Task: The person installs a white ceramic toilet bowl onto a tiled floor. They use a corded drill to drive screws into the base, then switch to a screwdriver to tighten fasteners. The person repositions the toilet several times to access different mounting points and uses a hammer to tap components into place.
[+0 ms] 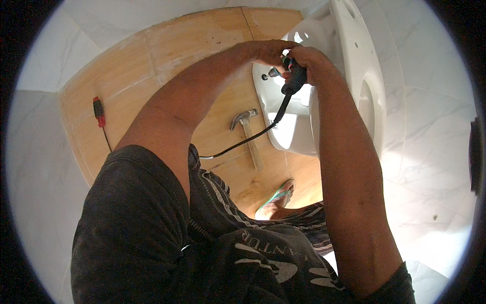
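A dark corded power drill (297, 80) with green parts is held in both hands against the white ceramic toilet (289, 134). Its grey front end points left, close to a small dark round spot (264, 77) on the toilet's base. My right hand (310, 60) is closed round the drill's body from the right. Coming over the top, my left hand (277, 50) curls its fingers about the drill's front part; some of them are hidden behind the tool. The black cord (266, 130) runs from the handle down and left across the floor.
On the tan tiled floor (197, 30) a claw hammer (248, 133) with a wooden handle lies below the cord. A red and black screwdriver (98, 111) is farther left. My sandalled foot (277, 200) stands near the toilet. Pale marbled walls (430, 116) close in the sides.
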{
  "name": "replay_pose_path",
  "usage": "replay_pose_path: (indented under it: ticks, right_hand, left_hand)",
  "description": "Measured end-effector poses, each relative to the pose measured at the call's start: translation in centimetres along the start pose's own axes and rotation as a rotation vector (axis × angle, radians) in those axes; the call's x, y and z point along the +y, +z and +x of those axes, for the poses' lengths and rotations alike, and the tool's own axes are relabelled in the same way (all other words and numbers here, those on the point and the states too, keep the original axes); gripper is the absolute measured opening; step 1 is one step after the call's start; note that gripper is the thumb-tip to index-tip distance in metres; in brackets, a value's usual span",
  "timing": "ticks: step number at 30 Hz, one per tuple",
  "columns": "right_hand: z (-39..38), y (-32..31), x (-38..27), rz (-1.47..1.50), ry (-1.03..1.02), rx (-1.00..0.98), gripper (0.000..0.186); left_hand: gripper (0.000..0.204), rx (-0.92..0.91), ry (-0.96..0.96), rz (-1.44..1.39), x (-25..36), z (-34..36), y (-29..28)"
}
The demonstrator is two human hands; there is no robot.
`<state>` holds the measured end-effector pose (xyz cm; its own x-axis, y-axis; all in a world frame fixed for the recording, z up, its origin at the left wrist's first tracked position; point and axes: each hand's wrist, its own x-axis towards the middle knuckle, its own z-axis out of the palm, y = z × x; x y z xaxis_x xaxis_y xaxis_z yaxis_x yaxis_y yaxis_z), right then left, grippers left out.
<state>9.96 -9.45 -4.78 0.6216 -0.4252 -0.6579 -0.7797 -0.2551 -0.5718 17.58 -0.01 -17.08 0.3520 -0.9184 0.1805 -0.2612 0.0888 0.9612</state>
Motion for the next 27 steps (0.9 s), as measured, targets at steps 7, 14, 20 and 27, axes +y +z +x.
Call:
replay_pose_path:
  ticks: [7,14,20,27]
  right_hand:
    - [3.7,-4.2,4.1,-0.54,-0.178,0.02,0.023]
    - [0.2,-2.1,3.6,-0.89,-0.608,0.121,0.022]
    - [-0.4,-0.7,2.4,-0.589,-0.225,0.214,0.019]
    - [-1.4,0.0,1.3,-0.408,-0.138,0.163,0.019]
  left_hand:
    - [0.073,-0.197,-0.079,0.502,-3.3,0.7,3.0]
    - [0.072,-0.218,-0.298,0.666,-11.8,-1.6,4.4]
    - [0.069,-0.292,-0.467,0.598,-7.2,-0.9,4.8]
    - [0.067,-0.322,-0.217,0.8,-10.6,-1.2,5.2]
